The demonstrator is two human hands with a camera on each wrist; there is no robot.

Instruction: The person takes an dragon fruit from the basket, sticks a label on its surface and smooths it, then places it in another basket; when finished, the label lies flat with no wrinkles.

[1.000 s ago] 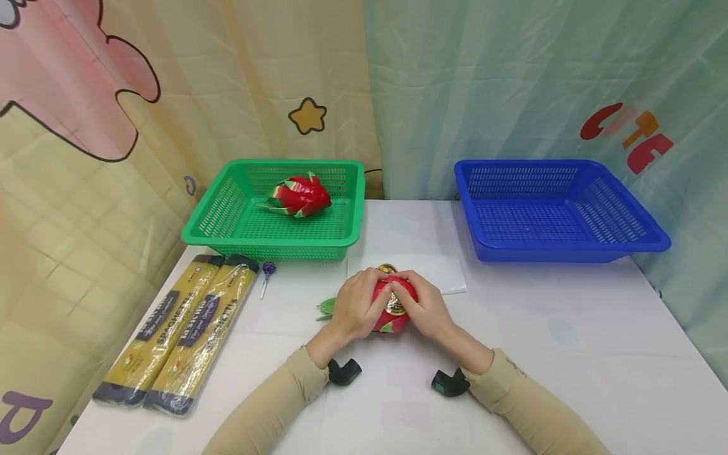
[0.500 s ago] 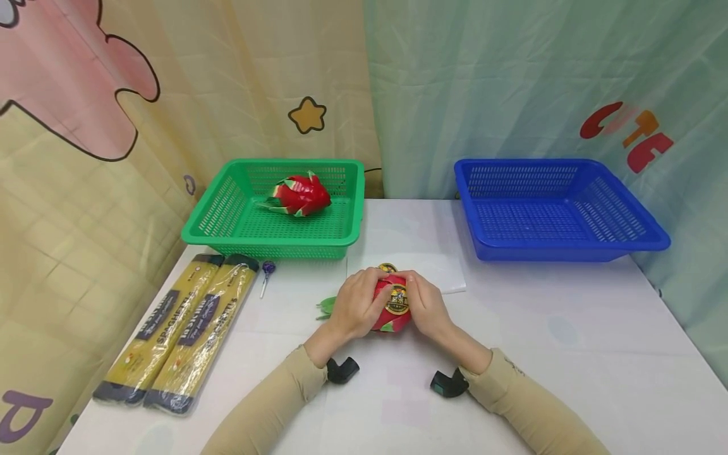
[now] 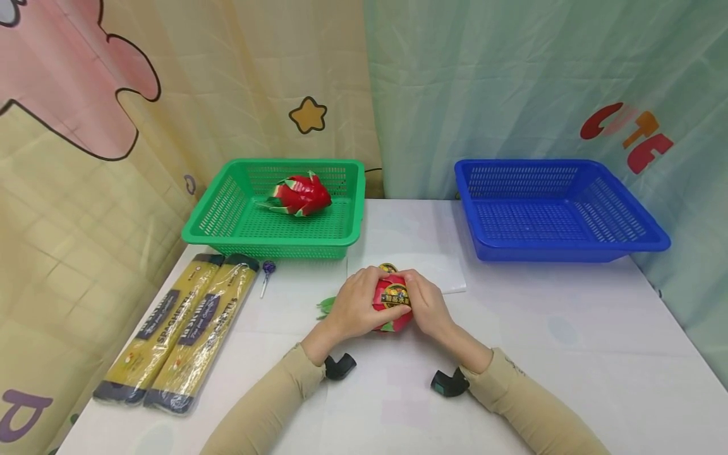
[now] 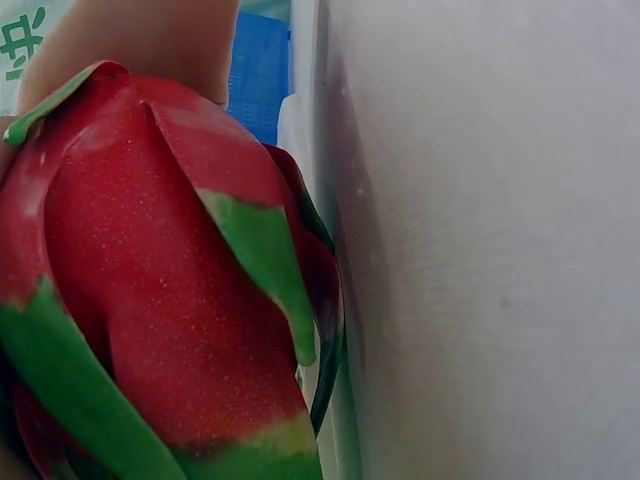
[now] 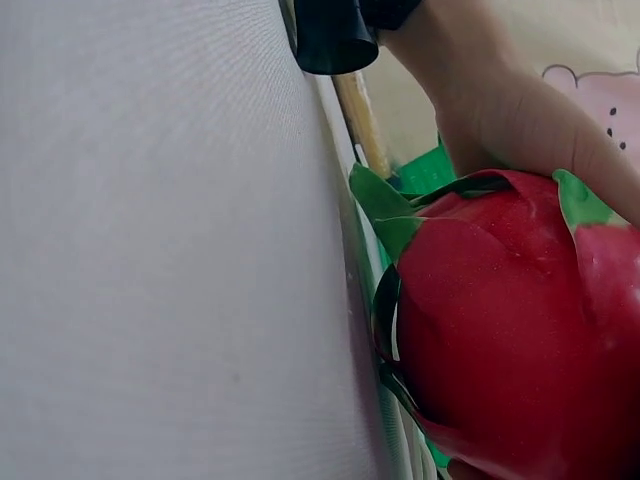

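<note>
A red dragon fruit (image 3: pixel 385 322) with green-tipped scales lies on the white table between both hands. My left hand (image 3: pixel 355 303) grips its left side, its thumb lying across the lower edge of a round black-and-gold sticker (image 3: pixel 395 294). On the right side, my right hand (image 3: pixel 429 304) holds the fruit with bent fingers. Part of a second gold sticker (image 3: pixel 388 268) shows just beyond the fingertips. The left wrist view has the scaly dragon fruit (image 4: pixel 170 270) up close. In the right wrist view, the left hand (image 5: pixel 530 120) arches over the dragon fruit (image 5: pixel 510 320).
A green basket (image 3: pixel 273 241) with another dragon fruit (image 3: pixel 301 194) stands back left. At the back right is a blue basket (image 3: pixel 569 246). Two spaghetti packs (image 3: pixel 170 328) and a purple lollipop (image 3: pixel 268 268) lie left. White sheets (image 3: pixel 438 272) lie behind the hands.
The left thumb has come down across the sticker's lower edge. The right thumb has drawn back off the sticker, leaving more of it exposed. The fruit has stayed in place.
</note>
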